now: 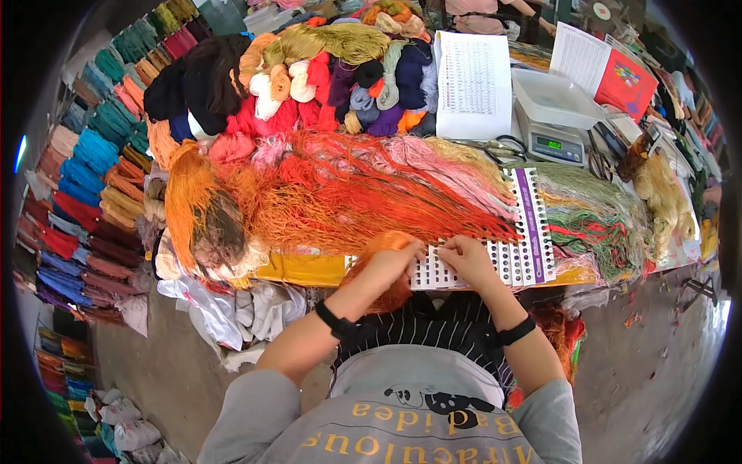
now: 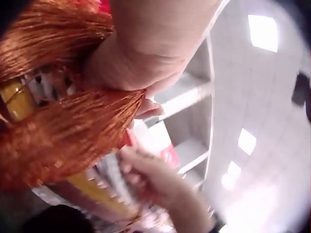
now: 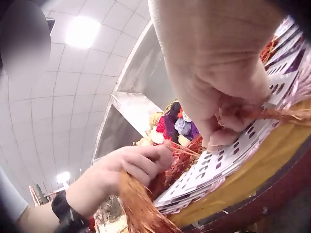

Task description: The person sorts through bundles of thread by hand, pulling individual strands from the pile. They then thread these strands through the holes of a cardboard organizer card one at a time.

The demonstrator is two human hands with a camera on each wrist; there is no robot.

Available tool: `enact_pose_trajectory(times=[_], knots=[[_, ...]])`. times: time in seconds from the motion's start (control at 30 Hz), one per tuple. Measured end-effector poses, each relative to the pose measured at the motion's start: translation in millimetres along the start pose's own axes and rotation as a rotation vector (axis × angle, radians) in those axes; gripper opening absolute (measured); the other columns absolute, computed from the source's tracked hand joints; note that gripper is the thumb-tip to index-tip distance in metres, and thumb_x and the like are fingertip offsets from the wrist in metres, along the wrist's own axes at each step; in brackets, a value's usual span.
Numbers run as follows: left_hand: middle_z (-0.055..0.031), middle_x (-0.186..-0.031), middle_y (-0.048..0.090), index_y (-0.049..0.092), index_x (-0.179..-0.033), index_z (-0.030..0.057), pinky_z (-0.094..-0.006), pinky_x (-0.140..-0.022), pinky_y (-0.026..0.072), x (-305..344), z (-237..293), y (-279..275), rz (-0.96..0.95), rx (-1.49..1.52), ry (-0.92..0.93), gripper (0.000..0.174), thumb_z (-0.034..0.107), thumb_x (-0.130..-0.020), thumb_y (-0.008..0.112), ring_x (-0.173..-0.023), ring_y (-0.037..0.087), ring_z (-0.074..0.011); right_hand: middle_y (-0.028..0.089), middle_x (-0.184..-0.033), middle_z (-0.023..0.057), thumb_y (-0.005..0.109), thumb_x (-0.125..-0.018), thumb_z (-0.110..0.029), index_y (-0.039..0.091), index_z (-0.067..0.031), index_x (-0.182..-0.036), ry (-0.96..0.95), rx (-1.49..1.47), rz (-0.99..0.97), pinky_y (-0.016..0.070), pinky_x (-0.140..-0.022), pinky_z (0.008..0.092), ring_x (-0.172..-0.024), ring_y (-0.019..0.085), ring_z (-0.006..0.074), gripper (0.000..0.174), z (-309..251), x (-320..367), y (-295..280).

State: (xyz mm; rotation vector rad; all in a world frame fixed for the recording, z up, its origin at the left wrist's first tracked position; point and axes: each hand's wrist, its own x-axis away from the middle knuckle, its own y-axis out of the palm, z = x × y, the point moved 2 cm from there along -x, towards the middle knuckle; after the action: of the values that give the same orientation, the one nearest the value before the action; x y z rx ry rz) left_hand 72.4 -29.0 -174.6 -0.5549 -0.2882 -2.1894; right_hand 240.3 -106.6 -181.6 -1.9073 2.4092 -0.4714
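Observation:
The left hand (image 1: pixel 390 267) grips a bundle of rust-orange thread (image 2: pixel 73 136), which fans out below its fingers in the left wrist view. The right hand (image 1: pixel 468 263) is close by on the right, over the punched white cards (image 1: pixel 506 267); in the right wrist view this hand (image 3: pixel 221 92) pinches a few rust strands (image 3: pixel 284 114) between curled fingers. Thin strands stretch between the two hands. Long red and orange threads (image 1: pixel 371 193) lie across the table behind, their ends at the holes of the cards. A purple-striped card (image 1: pixel 531 224) lies on top at the right.
Coloured skeins (image 1: pixel 371 85) are piled at the back. A printed sheet (image 1: pixel 473 85), scissors (image 1: pixel 502 147) and a scale (image 1: pixel 555 145) stand behind the cards. Green and grey threads (image 1: pixel 595 216) lie to the right. White bags (image 1: pixel 209 309) hang below the table's left front edge.

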Motion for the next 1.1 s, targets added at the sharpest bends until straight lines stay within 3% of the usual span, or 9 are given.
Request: enact_pose_trajectory(times=[0.23, 0.4, 0.53, 0.6, 0.67, 0.77, 0.83, 1.0, 1.1], knots=[[-0.0009, -0.075, 0.056, 0.058, -0.112, 0.0044, -0.0146, -0.039, 0.0267, 47, 59, -61, -0.319, 0.807, 0.018, 0.024, 0.016, -0.091, 0.053, -0.045, 0.036, -0.0021, 0.060, -0.057, 0.0047, 0.063, -0.078, -0.020, 0.062, -0.0016, -0.078, -0.070, 0.134, 0.015, 0.0431, -0.050, 0.0267, -0.050, 0.056, 0.0123, 0.018, 3, 1, 2], [-0.0013, -0.069, 0.056, 0.054, -0.123, 0.0057, -0.0170, -0.038, 0.0315, 33, 45, -19, -0.453, 0.370, 0.022, 0.034, 0.021, -0.093, 0.051, -0.042, 0.038, -0.0036, 0.060, -0.063, 0.0029, 0.062, -0.082, -0.016, 0.062, -0.0016, -0.082, -0.031, -0.118, -0.089, 0.0424, -0.053, 0.0237, -0.055, 0.054, 0.0092, 0.015, 4, 2, -6], [-0.0008, -0.060, 0.054, 0.062, -0.102, 0.0074, -0.0207, -0.041, 0.0383, 15, 6, 12, -0.377, -0.129, -0.081, 0.023, 0.026, -0.090, 0.055, -0.047, 0.050, -0.0082, 0.059, -0.071, 0.0012, 0.060, -0.086, -0.013, 0.061, -0.0014, -0.087, -0.038, -0.289, -0.196, 0.0418, -0.056, 0.0213, -0.063, 0.053, 0.0066, 0.012, 2, 6, -6], [-0.0007, -0.061, 0.055, 0.063, -0.087, 0.0070, -0.0216, -0.043, 0.0402, 20, 15, -6, -0.050, -0.463, 0.267, 0.020, 0.025, -0.089, 0.055, -0.048, 0.050, -0.0083, 0.061, -0.070, 0.0029, 0.057, -0.088, -0.018, 0.060, -0.0025, -0.086, -0.076, -0.154, -0.170, 0.0427, -0.056, 0.0237, -0.061, 0.054, 0.0087, 0.016, 14, 1, -4], [0.0014, -0.058, 0.053, 0.065, -0.083, 0.0042, -0.0201, -0.041, 0.0348, 53, 53, -26, 0.214, -0.005, 0.036, 0.017, 0.020, -0.083, 0.061, -0.046, 0.044, -0.0057, 0.062, -0.070, 0.0041, 0.050, -0.091, -0.023, 0.058, -0.0046, -0.085, -0.043, 0.047, -0.119, 0.0440, -0.056, 0.0271, -0.058, 0.056, 0.0121, 0.021, 12, 1, -1], [0.0010, -0.058, 0.046, 0.058, -0.080, -0.0010, -0.0187, -0.038, 0.0281, 58, 69, -114, -0.064, 0.706, 0.077, 0.011, 0.007, -0.083, 0.052, -0.043, 0.036, -0.0043, 0.063, -0.070, 0.0032, 0.045, -0.092, -0.025, 0.058, -0.0064, -0.085, -0.117, 0.188, -0.089, 0.0445, -0.056, 0.0297, -0.055, 0.057, 0.0150, 0.024, 16, 0, 1], [-0.0080, -0.088, 0.060, 0.056, -0.088, -0.0011, -0.0186, -0.040, 0.0345, 57, 75, -177, 0.032, 0.838, 0.223, 0.011, 0.009, -0.084, 0.051, -0.045, 0.039, -0.0050, 0.063, -0.069, 0.0028, 0.045, -0.092, -0.025, 0.058, -0.0063, -0.086, -0.030, 0.163, -0.117, 0.0441, -0.055, 0.0298, -0.053, 0.056, 0.0150, 0.024, 6, 2, 0], [-0.0071, -0.107, 0.063, 0.059, -0.108, 0.0018, -0.0183, -0.044, 0.0401, 48, 60, -252, 0.890, 0.395, 0.401, 0.029, 0.025, -0.090, 0.057, -0.054, 0.049, -0.0052, 0.062, -0.067, 0.0027, 0.045, -0.093, -0.023, 0.058, -0.0051, -0.086, -0.080, 0.102, -0.115, 0.0433, -0.052, 0.0287, -0.051, 0.054, 0.0141, 0.024, 12, 0, 1], [-0.0063, -0.105, 0.064, 0.061, -0.111, 0.0034, -0.0194, -0.054, 0.0432, 75, 62, -164, 0.309, 0.338, 0.244, 0.043, 0.040, -0.091, 0.052, -0.062, 0.052, -0.0067, 0.060, -0.067, 0.0037, 0.046, -0.094, -0.017, 0.060, -0.0016, -0.089, -0.049, -0.118, 0.022, 0.0428, -0.052, 0.0247, -0.054, 0.053, 0.0100, 0.022, 7, 9, 2]])
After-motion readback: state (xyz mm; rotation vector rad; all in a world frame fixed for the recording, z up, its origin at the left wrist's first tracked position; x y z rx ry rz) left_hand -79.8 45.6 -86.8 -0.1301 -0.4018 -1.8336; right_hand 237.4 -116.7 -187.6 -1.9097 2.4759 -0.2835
